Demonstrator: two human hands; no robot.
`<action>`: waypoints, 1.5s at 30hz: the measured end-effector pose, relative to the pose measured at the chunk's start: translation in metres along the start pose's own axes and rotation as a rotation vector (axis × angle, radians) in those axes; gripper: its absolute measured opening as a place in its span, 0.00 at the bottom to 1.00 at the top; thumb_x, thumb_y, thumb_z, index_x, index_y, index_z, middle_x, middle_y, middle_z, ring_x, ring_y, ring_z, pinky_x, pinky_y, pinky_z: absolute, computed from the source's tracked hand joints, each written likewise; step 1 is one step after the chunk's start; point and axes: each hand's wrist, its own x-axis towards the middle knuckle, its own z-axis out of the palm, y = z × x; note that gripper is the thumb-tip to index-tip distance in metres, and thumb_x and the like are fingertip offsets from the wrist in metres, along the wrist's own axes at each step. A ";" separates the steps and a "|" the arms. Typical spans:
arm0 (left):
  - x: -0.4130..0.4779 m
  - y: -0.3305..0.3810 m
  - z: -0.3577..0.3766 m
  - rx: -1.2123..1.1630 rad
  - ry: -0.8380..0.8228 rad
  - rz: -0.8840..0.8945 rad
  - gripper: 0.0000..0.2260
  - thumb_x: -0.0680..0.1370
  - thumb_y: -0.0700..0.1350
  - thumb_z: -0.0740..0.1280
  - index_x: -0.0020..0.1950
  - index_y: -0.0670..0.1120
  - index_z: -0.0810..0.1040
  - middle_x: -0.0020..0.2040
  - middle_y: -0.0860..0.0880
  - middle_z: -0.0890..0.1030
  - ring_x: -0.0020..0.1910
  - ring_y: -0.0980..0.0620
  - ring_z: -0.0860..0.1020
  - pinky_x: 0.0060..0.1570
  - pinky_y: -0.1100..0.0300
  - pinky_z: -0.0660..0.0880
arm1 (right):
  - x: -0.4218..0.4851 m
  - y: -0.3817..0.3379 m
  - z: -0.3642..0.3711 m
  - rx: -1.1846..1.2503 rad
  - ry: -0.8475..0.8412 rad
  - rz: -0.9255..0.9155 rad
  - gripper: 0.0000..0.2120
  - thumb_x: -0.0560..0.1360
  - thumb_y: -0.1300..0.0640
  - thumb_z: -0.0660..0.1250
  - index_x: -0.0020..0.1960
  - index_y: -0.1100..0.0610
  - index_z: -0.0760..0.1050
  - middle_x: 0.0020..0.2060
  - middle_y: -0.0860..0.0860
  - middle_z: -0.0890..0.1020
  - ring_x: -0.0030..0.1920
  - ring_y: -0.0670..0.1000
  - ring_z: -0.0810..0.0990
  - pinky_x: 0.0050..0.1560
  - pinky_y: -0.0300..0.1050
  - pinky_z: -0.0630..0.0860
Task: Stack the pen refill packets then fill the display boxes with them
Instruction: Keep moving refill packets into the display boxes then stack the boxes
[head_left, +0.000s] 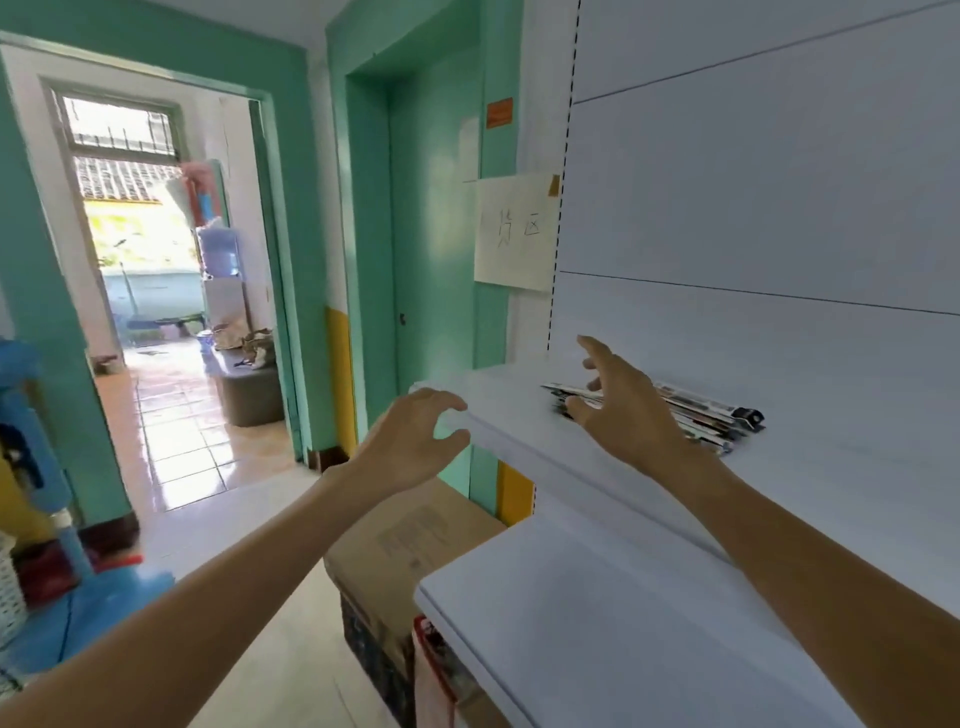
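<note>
The pen refill packets (698, 410) lie in a loose, flat stack on the upper shelf (841, 447), a smooth white board. The packets are thin and glossy, with printed card in dark and pale stripes. Their far ends fan out unevenly, and the print is too small and blurred to read.

The right hand (623, 405) is over the near end of the stack and hides much of it. Its grip is open, with the fingers spread and lightly bent and the thumb tip by the stack's left end. Whether it touches the packets cannot be told.

The left hand (410, 441) is just beside the shelf's left front corner. Its fingers are loosely curved and hold nothing, so its grip is open too.

A lower shelf (571, 623), also plain white, juts out nearer the camera and is cut off at the bottom edge. Under it stands a brown cardboard box (410, 530) with a faint printed label that is not legible.

A cream paper sheet (514, 234) hangs beside the slotted shelf upright (560, 208). It bears 2 handwritten characters, seemingly 货区. An orange sticker (500, 113) above it is unreadable.

The walls are mint green. Through the doorway lie shiny floor tiles (182, 415).
</note>
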 end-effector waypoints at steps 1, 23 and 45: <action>0.012 -0.003 0.007 -0.018 -0.010 0.022 0.15 0.77 0.45 0.64 0.64 0.47 0.74 0.65 0.49 0.74 0.64 0.52 0.70 0.59 0.64 0.63 | 0.003 0.006 0.003 -0.014 0.005 0.010 0.31 0.76 0.56 0.64 0.75 0.52 0.55 0.67 0.53 0.69 0.63 0.53 0.71 0.62 0.51 0.70; 0.241 -0.007 0.164 -0.214 -0.384 0.427 0.15 0.78 0.46 0.64 0.64 0.49 0.73 0.65 0.49 0.73 0.65 0.50 0.69 0.58 0.62 0.63 | 0.021 0.172 -0.041 -0.225 0.142 0.628 0.18 0.75 0.57 0.66 0.64 0.56 0.72 0.56 0.54 0.78 0.52 0.50 0.75 0.56 0.44 0.71; 0.290 0.011 0.173 -0.927 -0.507 0.124 0.06 0.79 0.40 0.58 0.53 0.43 0.72 0.43 0.48 0.79 0.37 0.53 0.75 0.39 0.62 0.75 | 0.096 0.131 0.006 -0.378 0.225 0.595 0.11 0.78 0.52 0.63 0.36 0.47 0.73 0.31 0.44 0.75 0.31 0.45 0.71 0.31 0.33 0.67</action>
